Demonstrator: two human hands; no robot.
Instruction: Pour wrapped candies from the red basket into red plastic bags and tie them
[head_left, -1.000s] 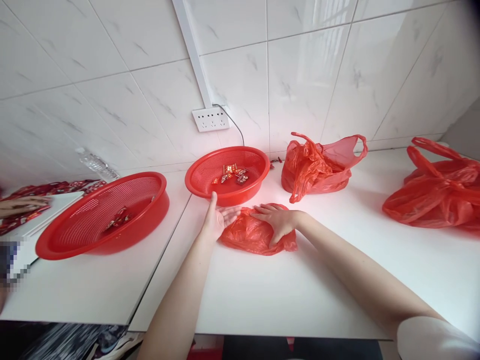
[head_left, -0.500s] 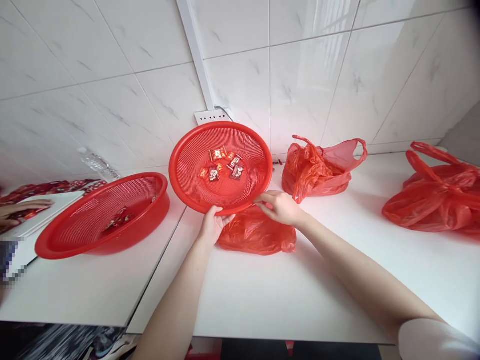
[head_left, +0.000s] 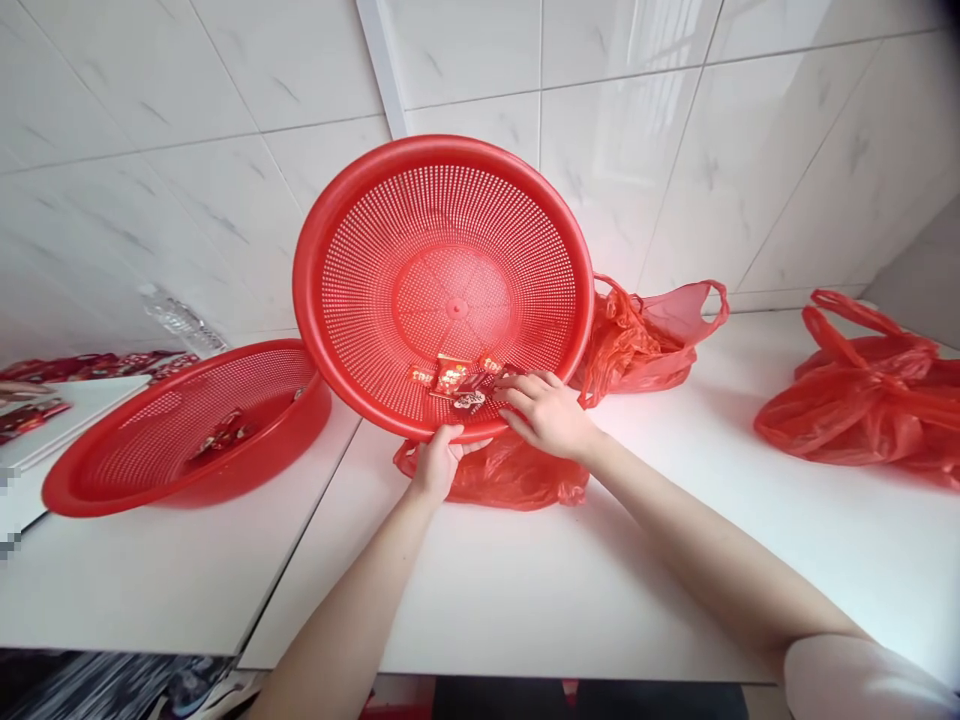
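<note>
A red mesh plastic basket (head_left: 456, 225) is tipped up so that its inside faces me. My left hand (head_left: 441, 462) grips its lower rim, thumb over the edge. Several small wrapped packets, mostly red, lie gathered at the low side, among them a red and gold packet (head_left: 453, 376) and a dark one with white print (head_left: 469, 402). Over the rim reaches my right hand (head_left: 546, 410), fingers apart and bent, touching the packets at the right; its fingertips are partly hidden among them. Beneath the basket, a red plastic bag (head_left: 525, 482) lies on the white table (head_left: 570, 590).
Another red basket (head_left: 285, 445) with a few packets stands at left. Beyond it are a clear bottle (head_left: 180, 318), more red packets and another person's hand (head_left: 22, 388) at the edge. Red bags (head_left: 649, 355) stand at right, one tied bag (head_left: 855, 410) farther over. Tiled wall behind.
The basket has risen and tilted more steeply toward me, and the packets have slid to its lower side. My right hand has left the rim and moved onto the packets.
</note>
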